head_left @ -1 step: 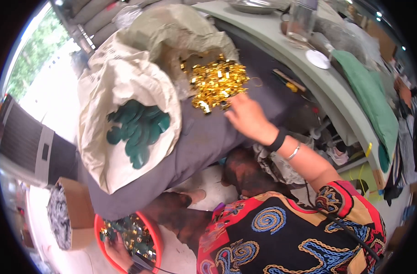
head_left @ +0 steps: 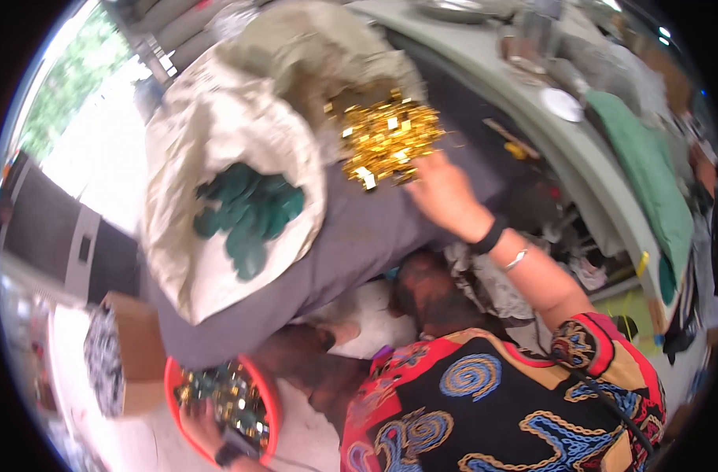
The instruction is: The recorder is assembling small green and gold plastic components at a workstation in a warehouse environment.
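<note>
Shiny gold rectangular pieces (head_left: 390,134) lie heaped on the dark grey cloth, at the mouth of a beige bag. At the heap's near right edge is my right hand (head_left: 447,195), fingertips against the pieces; blur hides whether any are pinched. Down at lower left, my left hand (head_left: 202,421) reaches into a red-rimmed tub (head_left: 274,417) holding mixed gold and dark green pieces. Its fingers look apart among them, with nothing visibly gripped. Dark green rounded discs (head_left: 249,208) rest in a pile inside an open cream cloth bag (head_left: 178,259), left of the gold heap.
A pale curved table (head_left: 595,169) runs along the right, bearing a clear jar (head_left: 534,39), a white disc (head_left: 559,104) and green cloth (head_left: 642,173). A yellow-handled tool (head_left: 520,149) lies by its edge. An open cardboard box (head_left: 143,354) stands beside the tub.
The whole view has shifted slightly to the right. My right hand stays at the gold heap's edge, its fingers and thumb a little closer together. My left hand remains in the tub.
</note>
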`<state>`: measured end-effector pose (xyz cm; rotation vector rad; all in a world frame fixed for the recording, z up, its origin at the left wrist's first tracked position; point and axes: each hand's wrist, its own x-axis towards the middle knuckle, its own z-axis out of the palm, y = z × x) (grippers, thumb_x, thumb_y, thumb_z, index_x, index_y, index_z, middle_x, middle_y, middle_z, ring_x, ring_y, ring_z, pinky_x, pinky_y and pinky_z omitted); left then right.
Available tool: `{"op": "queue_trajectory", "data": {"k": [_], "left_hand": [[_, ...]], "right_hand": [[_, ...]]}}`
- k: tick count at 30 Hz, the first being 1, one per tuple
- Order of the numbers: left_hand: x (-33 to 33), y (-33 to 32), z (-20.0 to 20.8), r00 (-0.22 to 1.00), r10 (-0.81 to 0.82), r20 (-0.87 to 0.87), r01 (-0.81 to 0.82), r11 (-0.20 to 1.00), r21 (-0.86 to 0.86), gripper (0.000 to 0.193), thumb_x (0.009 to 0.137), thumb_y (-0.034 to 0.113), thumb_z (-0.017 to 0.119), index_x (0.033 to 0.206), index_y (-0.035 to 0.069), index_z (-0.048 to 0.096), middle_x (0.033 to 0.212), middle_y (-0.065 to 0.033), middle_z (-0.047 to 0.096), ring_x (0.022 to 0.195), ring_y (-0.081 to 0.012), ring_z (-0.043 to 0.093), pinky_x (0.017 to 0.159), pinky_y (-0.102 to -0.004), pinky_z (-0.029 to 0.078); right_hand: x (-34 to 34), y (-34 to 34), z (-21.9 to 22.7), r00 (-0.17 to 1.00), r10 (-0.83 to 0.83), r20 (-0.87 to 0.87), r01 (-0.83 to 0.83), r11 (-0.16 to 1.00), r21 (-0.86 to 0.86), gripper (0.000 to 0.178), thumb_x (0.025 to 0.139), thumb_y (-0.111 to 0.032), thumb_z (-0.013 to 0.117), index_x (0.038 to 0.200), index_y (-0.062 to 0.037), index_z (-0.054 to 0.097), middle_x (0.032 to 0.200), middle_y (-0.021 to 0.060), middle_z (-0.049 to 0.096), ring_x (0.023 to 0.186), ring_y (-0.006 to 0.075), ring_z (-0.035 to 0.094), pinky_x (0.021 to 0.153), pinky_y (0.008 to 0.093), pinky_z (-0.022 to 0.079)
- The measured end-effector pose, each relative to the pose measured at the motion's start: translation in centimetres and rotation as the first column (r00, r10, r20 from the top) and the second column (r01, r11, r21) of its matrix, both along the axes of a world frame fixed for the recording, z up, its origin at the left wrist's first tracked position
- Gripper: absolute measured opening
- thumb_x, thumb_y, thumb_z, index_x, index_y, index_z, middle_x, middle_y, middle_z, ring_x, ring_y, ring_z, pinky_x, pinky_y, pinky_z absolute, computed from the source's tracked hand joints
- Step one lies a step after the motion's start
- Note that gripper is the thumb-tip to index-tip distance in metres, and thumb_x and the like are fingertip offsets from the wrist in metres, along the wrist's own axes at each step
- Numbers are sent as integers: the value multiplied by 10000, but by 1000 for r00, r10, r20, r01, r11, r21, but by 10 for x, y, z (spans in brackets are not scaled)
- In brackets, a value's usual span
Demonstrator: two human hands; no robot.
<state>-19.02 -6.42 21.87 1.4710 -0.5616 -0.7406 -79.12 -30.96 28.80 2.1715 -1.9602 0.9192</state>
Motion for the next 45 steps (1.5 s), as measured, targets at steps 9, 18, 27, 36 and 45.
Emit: {"op": "queue_trajectory", "data": {"k": [9,18,27,36,45], "left_hand": [[-148,-155,49,798,-174,577,140,985,104,292,794,64,628,1067,-38,647,919,-127,686,826,-162,635,742,-298,497],[-215,-264,67,279,-494,823,185,869,459,580,711,374,713,1094,-45,594,979,-271,647,924,-415,619,833,-461,485],[-199,-255,36,692,-320,647,234,948,218,568,590,223,838,975,-87,559,849,-219,653,808,-338,650,765,-386,507],[-271,-186,106,768,-641,1,640,767,-41,290,781,-16,648,1041,-45,526,812,-115,643,510,-177,620,370,-218,408],[-348,-134,107,651,-755,-75,754,655,-51,193,863,-15,546,1052,-27,510,798,-94,634,547,-117,614,410,-209,419]], "right_hand": [[-10,-21,-27,986,-161,-47,160,987,-22,285,806,-234,691,957,-54,530,962,199,519,825,387,600,688,476,498],[-12,-15,-35,991,-131,6,130,981,-141,159,770,-95,617,891,-42,529,845,163,551,821,361,581,697,461,478],[-18,-12,-37,992,-53,112,74,979,-189,187,808,-97,611,964,-22,541,876,167,555,846,369,571,714,462,467],[45,48,4,308,345,886,-583,805,-110,231,893,-26,574,1124,-18,581,933,26,614,799,96,609,708,256,525],[80,87,16,345,540,768,-750,650,-121,234,866,14,581,1099,19,571,892,79,567,794,157,615,679,269,515]]}}
